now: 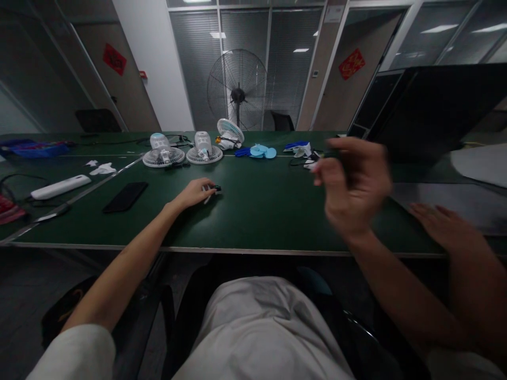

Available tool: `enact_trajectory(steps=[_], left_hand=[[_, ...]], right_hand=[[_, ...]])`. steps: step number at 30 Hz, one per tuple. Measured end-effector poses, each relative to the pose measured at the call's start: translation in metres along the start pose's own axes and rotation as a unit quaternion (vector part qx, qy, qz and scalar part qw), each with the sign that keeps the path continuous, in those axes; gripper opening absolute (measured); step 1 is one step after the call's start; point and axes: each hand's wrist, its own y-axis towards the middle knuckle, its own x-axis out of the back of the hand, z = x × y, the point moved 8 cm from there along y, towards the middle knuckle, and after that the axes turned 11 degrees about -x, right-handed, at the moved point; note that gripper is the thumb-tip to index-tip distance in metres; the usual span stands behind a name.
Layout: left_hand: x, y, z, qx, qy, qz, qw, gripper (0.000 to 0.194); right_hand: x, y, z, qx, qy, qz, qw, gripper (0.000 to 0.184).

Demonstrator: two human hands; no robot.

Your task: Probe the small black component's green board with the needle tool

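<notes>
My left hand (194,193) rests low on the green table, its fingers closed on a small white stick-like piece with a dark end (217,188). What exactly this piece is cannot be made out. My right hand (354,184) is raised above the table to the right and smeared by motion. Its thumb and index finger are curled together in a pinch; a small dark spot shows between them, too blurred to name. Left of my left hand lies a black phone (125,197).
Small white fans (163,157) stand at the back left beside light-blue fan blades (263,151) and blue-white gloves (299,148). A white bar-shaped case (60,187) lies far left. Another person's hand (439,224) rests at the right, near a large black monitor (439,113).
</notes>
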Motion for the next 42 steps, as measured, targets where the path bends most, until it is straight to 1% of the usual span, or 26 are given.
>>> enact_trajectory(steps=[2,4,5,7,9,11,13,16,21,30,38,40,42], left_hand=[[-0.007,0.009,-0.023,-0.028,-0.024,0.013,0.999,0.040],[-0.018,0.018,-0.049,-0.058,-0.049,0.025,0.997,0.041],[-0.024,0.022,-0.062,-0.073,-0.061,0.031,0.995,0.041],[-0.037,0.031,-0.087,-0.098,-0.083,0.043,0.991,0.040],[-0.050,0.039,-0.107,-0.123,-0.100,0.050,0.986,0.037],[-0.061,0.045,-0.122,-0.145,-0.113,0.054,0.981,0.033],[-0.068,0.049,-0.129,-0.159,-0.122,0.052,0.978,0.031],[-0.073,0.050,-0.130,-0.165,-0.126,0.042,0.977,0.030],[-0.074,0.049,-0.125,-0.164,-0.125,0.034,0.978,0.026],[-0.072,0.047,-0.127,-0.164,-0.127,0.036,0.978,0.024],[-0.074,0.047,-0.128,-0.171,-0.125,0.044,0.976,0.027],[-0.073,0.047,-0.128,-0.173,-0.125,0.045,0.976,0.027],[-0.073,0.047,-0.128,-0.173,-0.126,0.044,0.976,0.027]], right_hand=[[-0.034,0.014,-0.012,0.002,-0.057,0.058,0.997,0.027],[-0.072,0.018,-0.043,-0.033,-0.114,0.181,0.976,0.023],[-0.083,0.017,-0.060,-0.047,-0.122,0.208,0.969,0.023],[-0.097,0.011,-0.092,-0.065,-0.128,0.241,0.960,0.023],[-0.105,0.002,-0.119,-0.082,-0.131,0.259,0.954,0.024],[-0.109,-0.007,-0.137,-0.091,-0.130,0.270,0.950,0.023],[-0.110,-0.014,-0.146,-0.096,-0.131,0.277,0.947,0.024],[-0.110,-0.018,-0.149,-0.097,-0.132,0.283,0.945,0.024],[-0.108,-0.022,-0.147,-0.090,-0.136,0.281,0.946,0.022],[-0.108,-0.024,-0.143,-0.080,-0.143,0.275,0.948,0.016],[-0.114,-0.024,-0.139,-0.062,-0.109,0.289,0.949,0.017],[-0.115,-0.023,-0.137,-0.061,-0.096,0.279,0.954,0.020],[-0.113,-0.020,-0.136,-0.065,-0.087,0.254,0.961,0.024]])
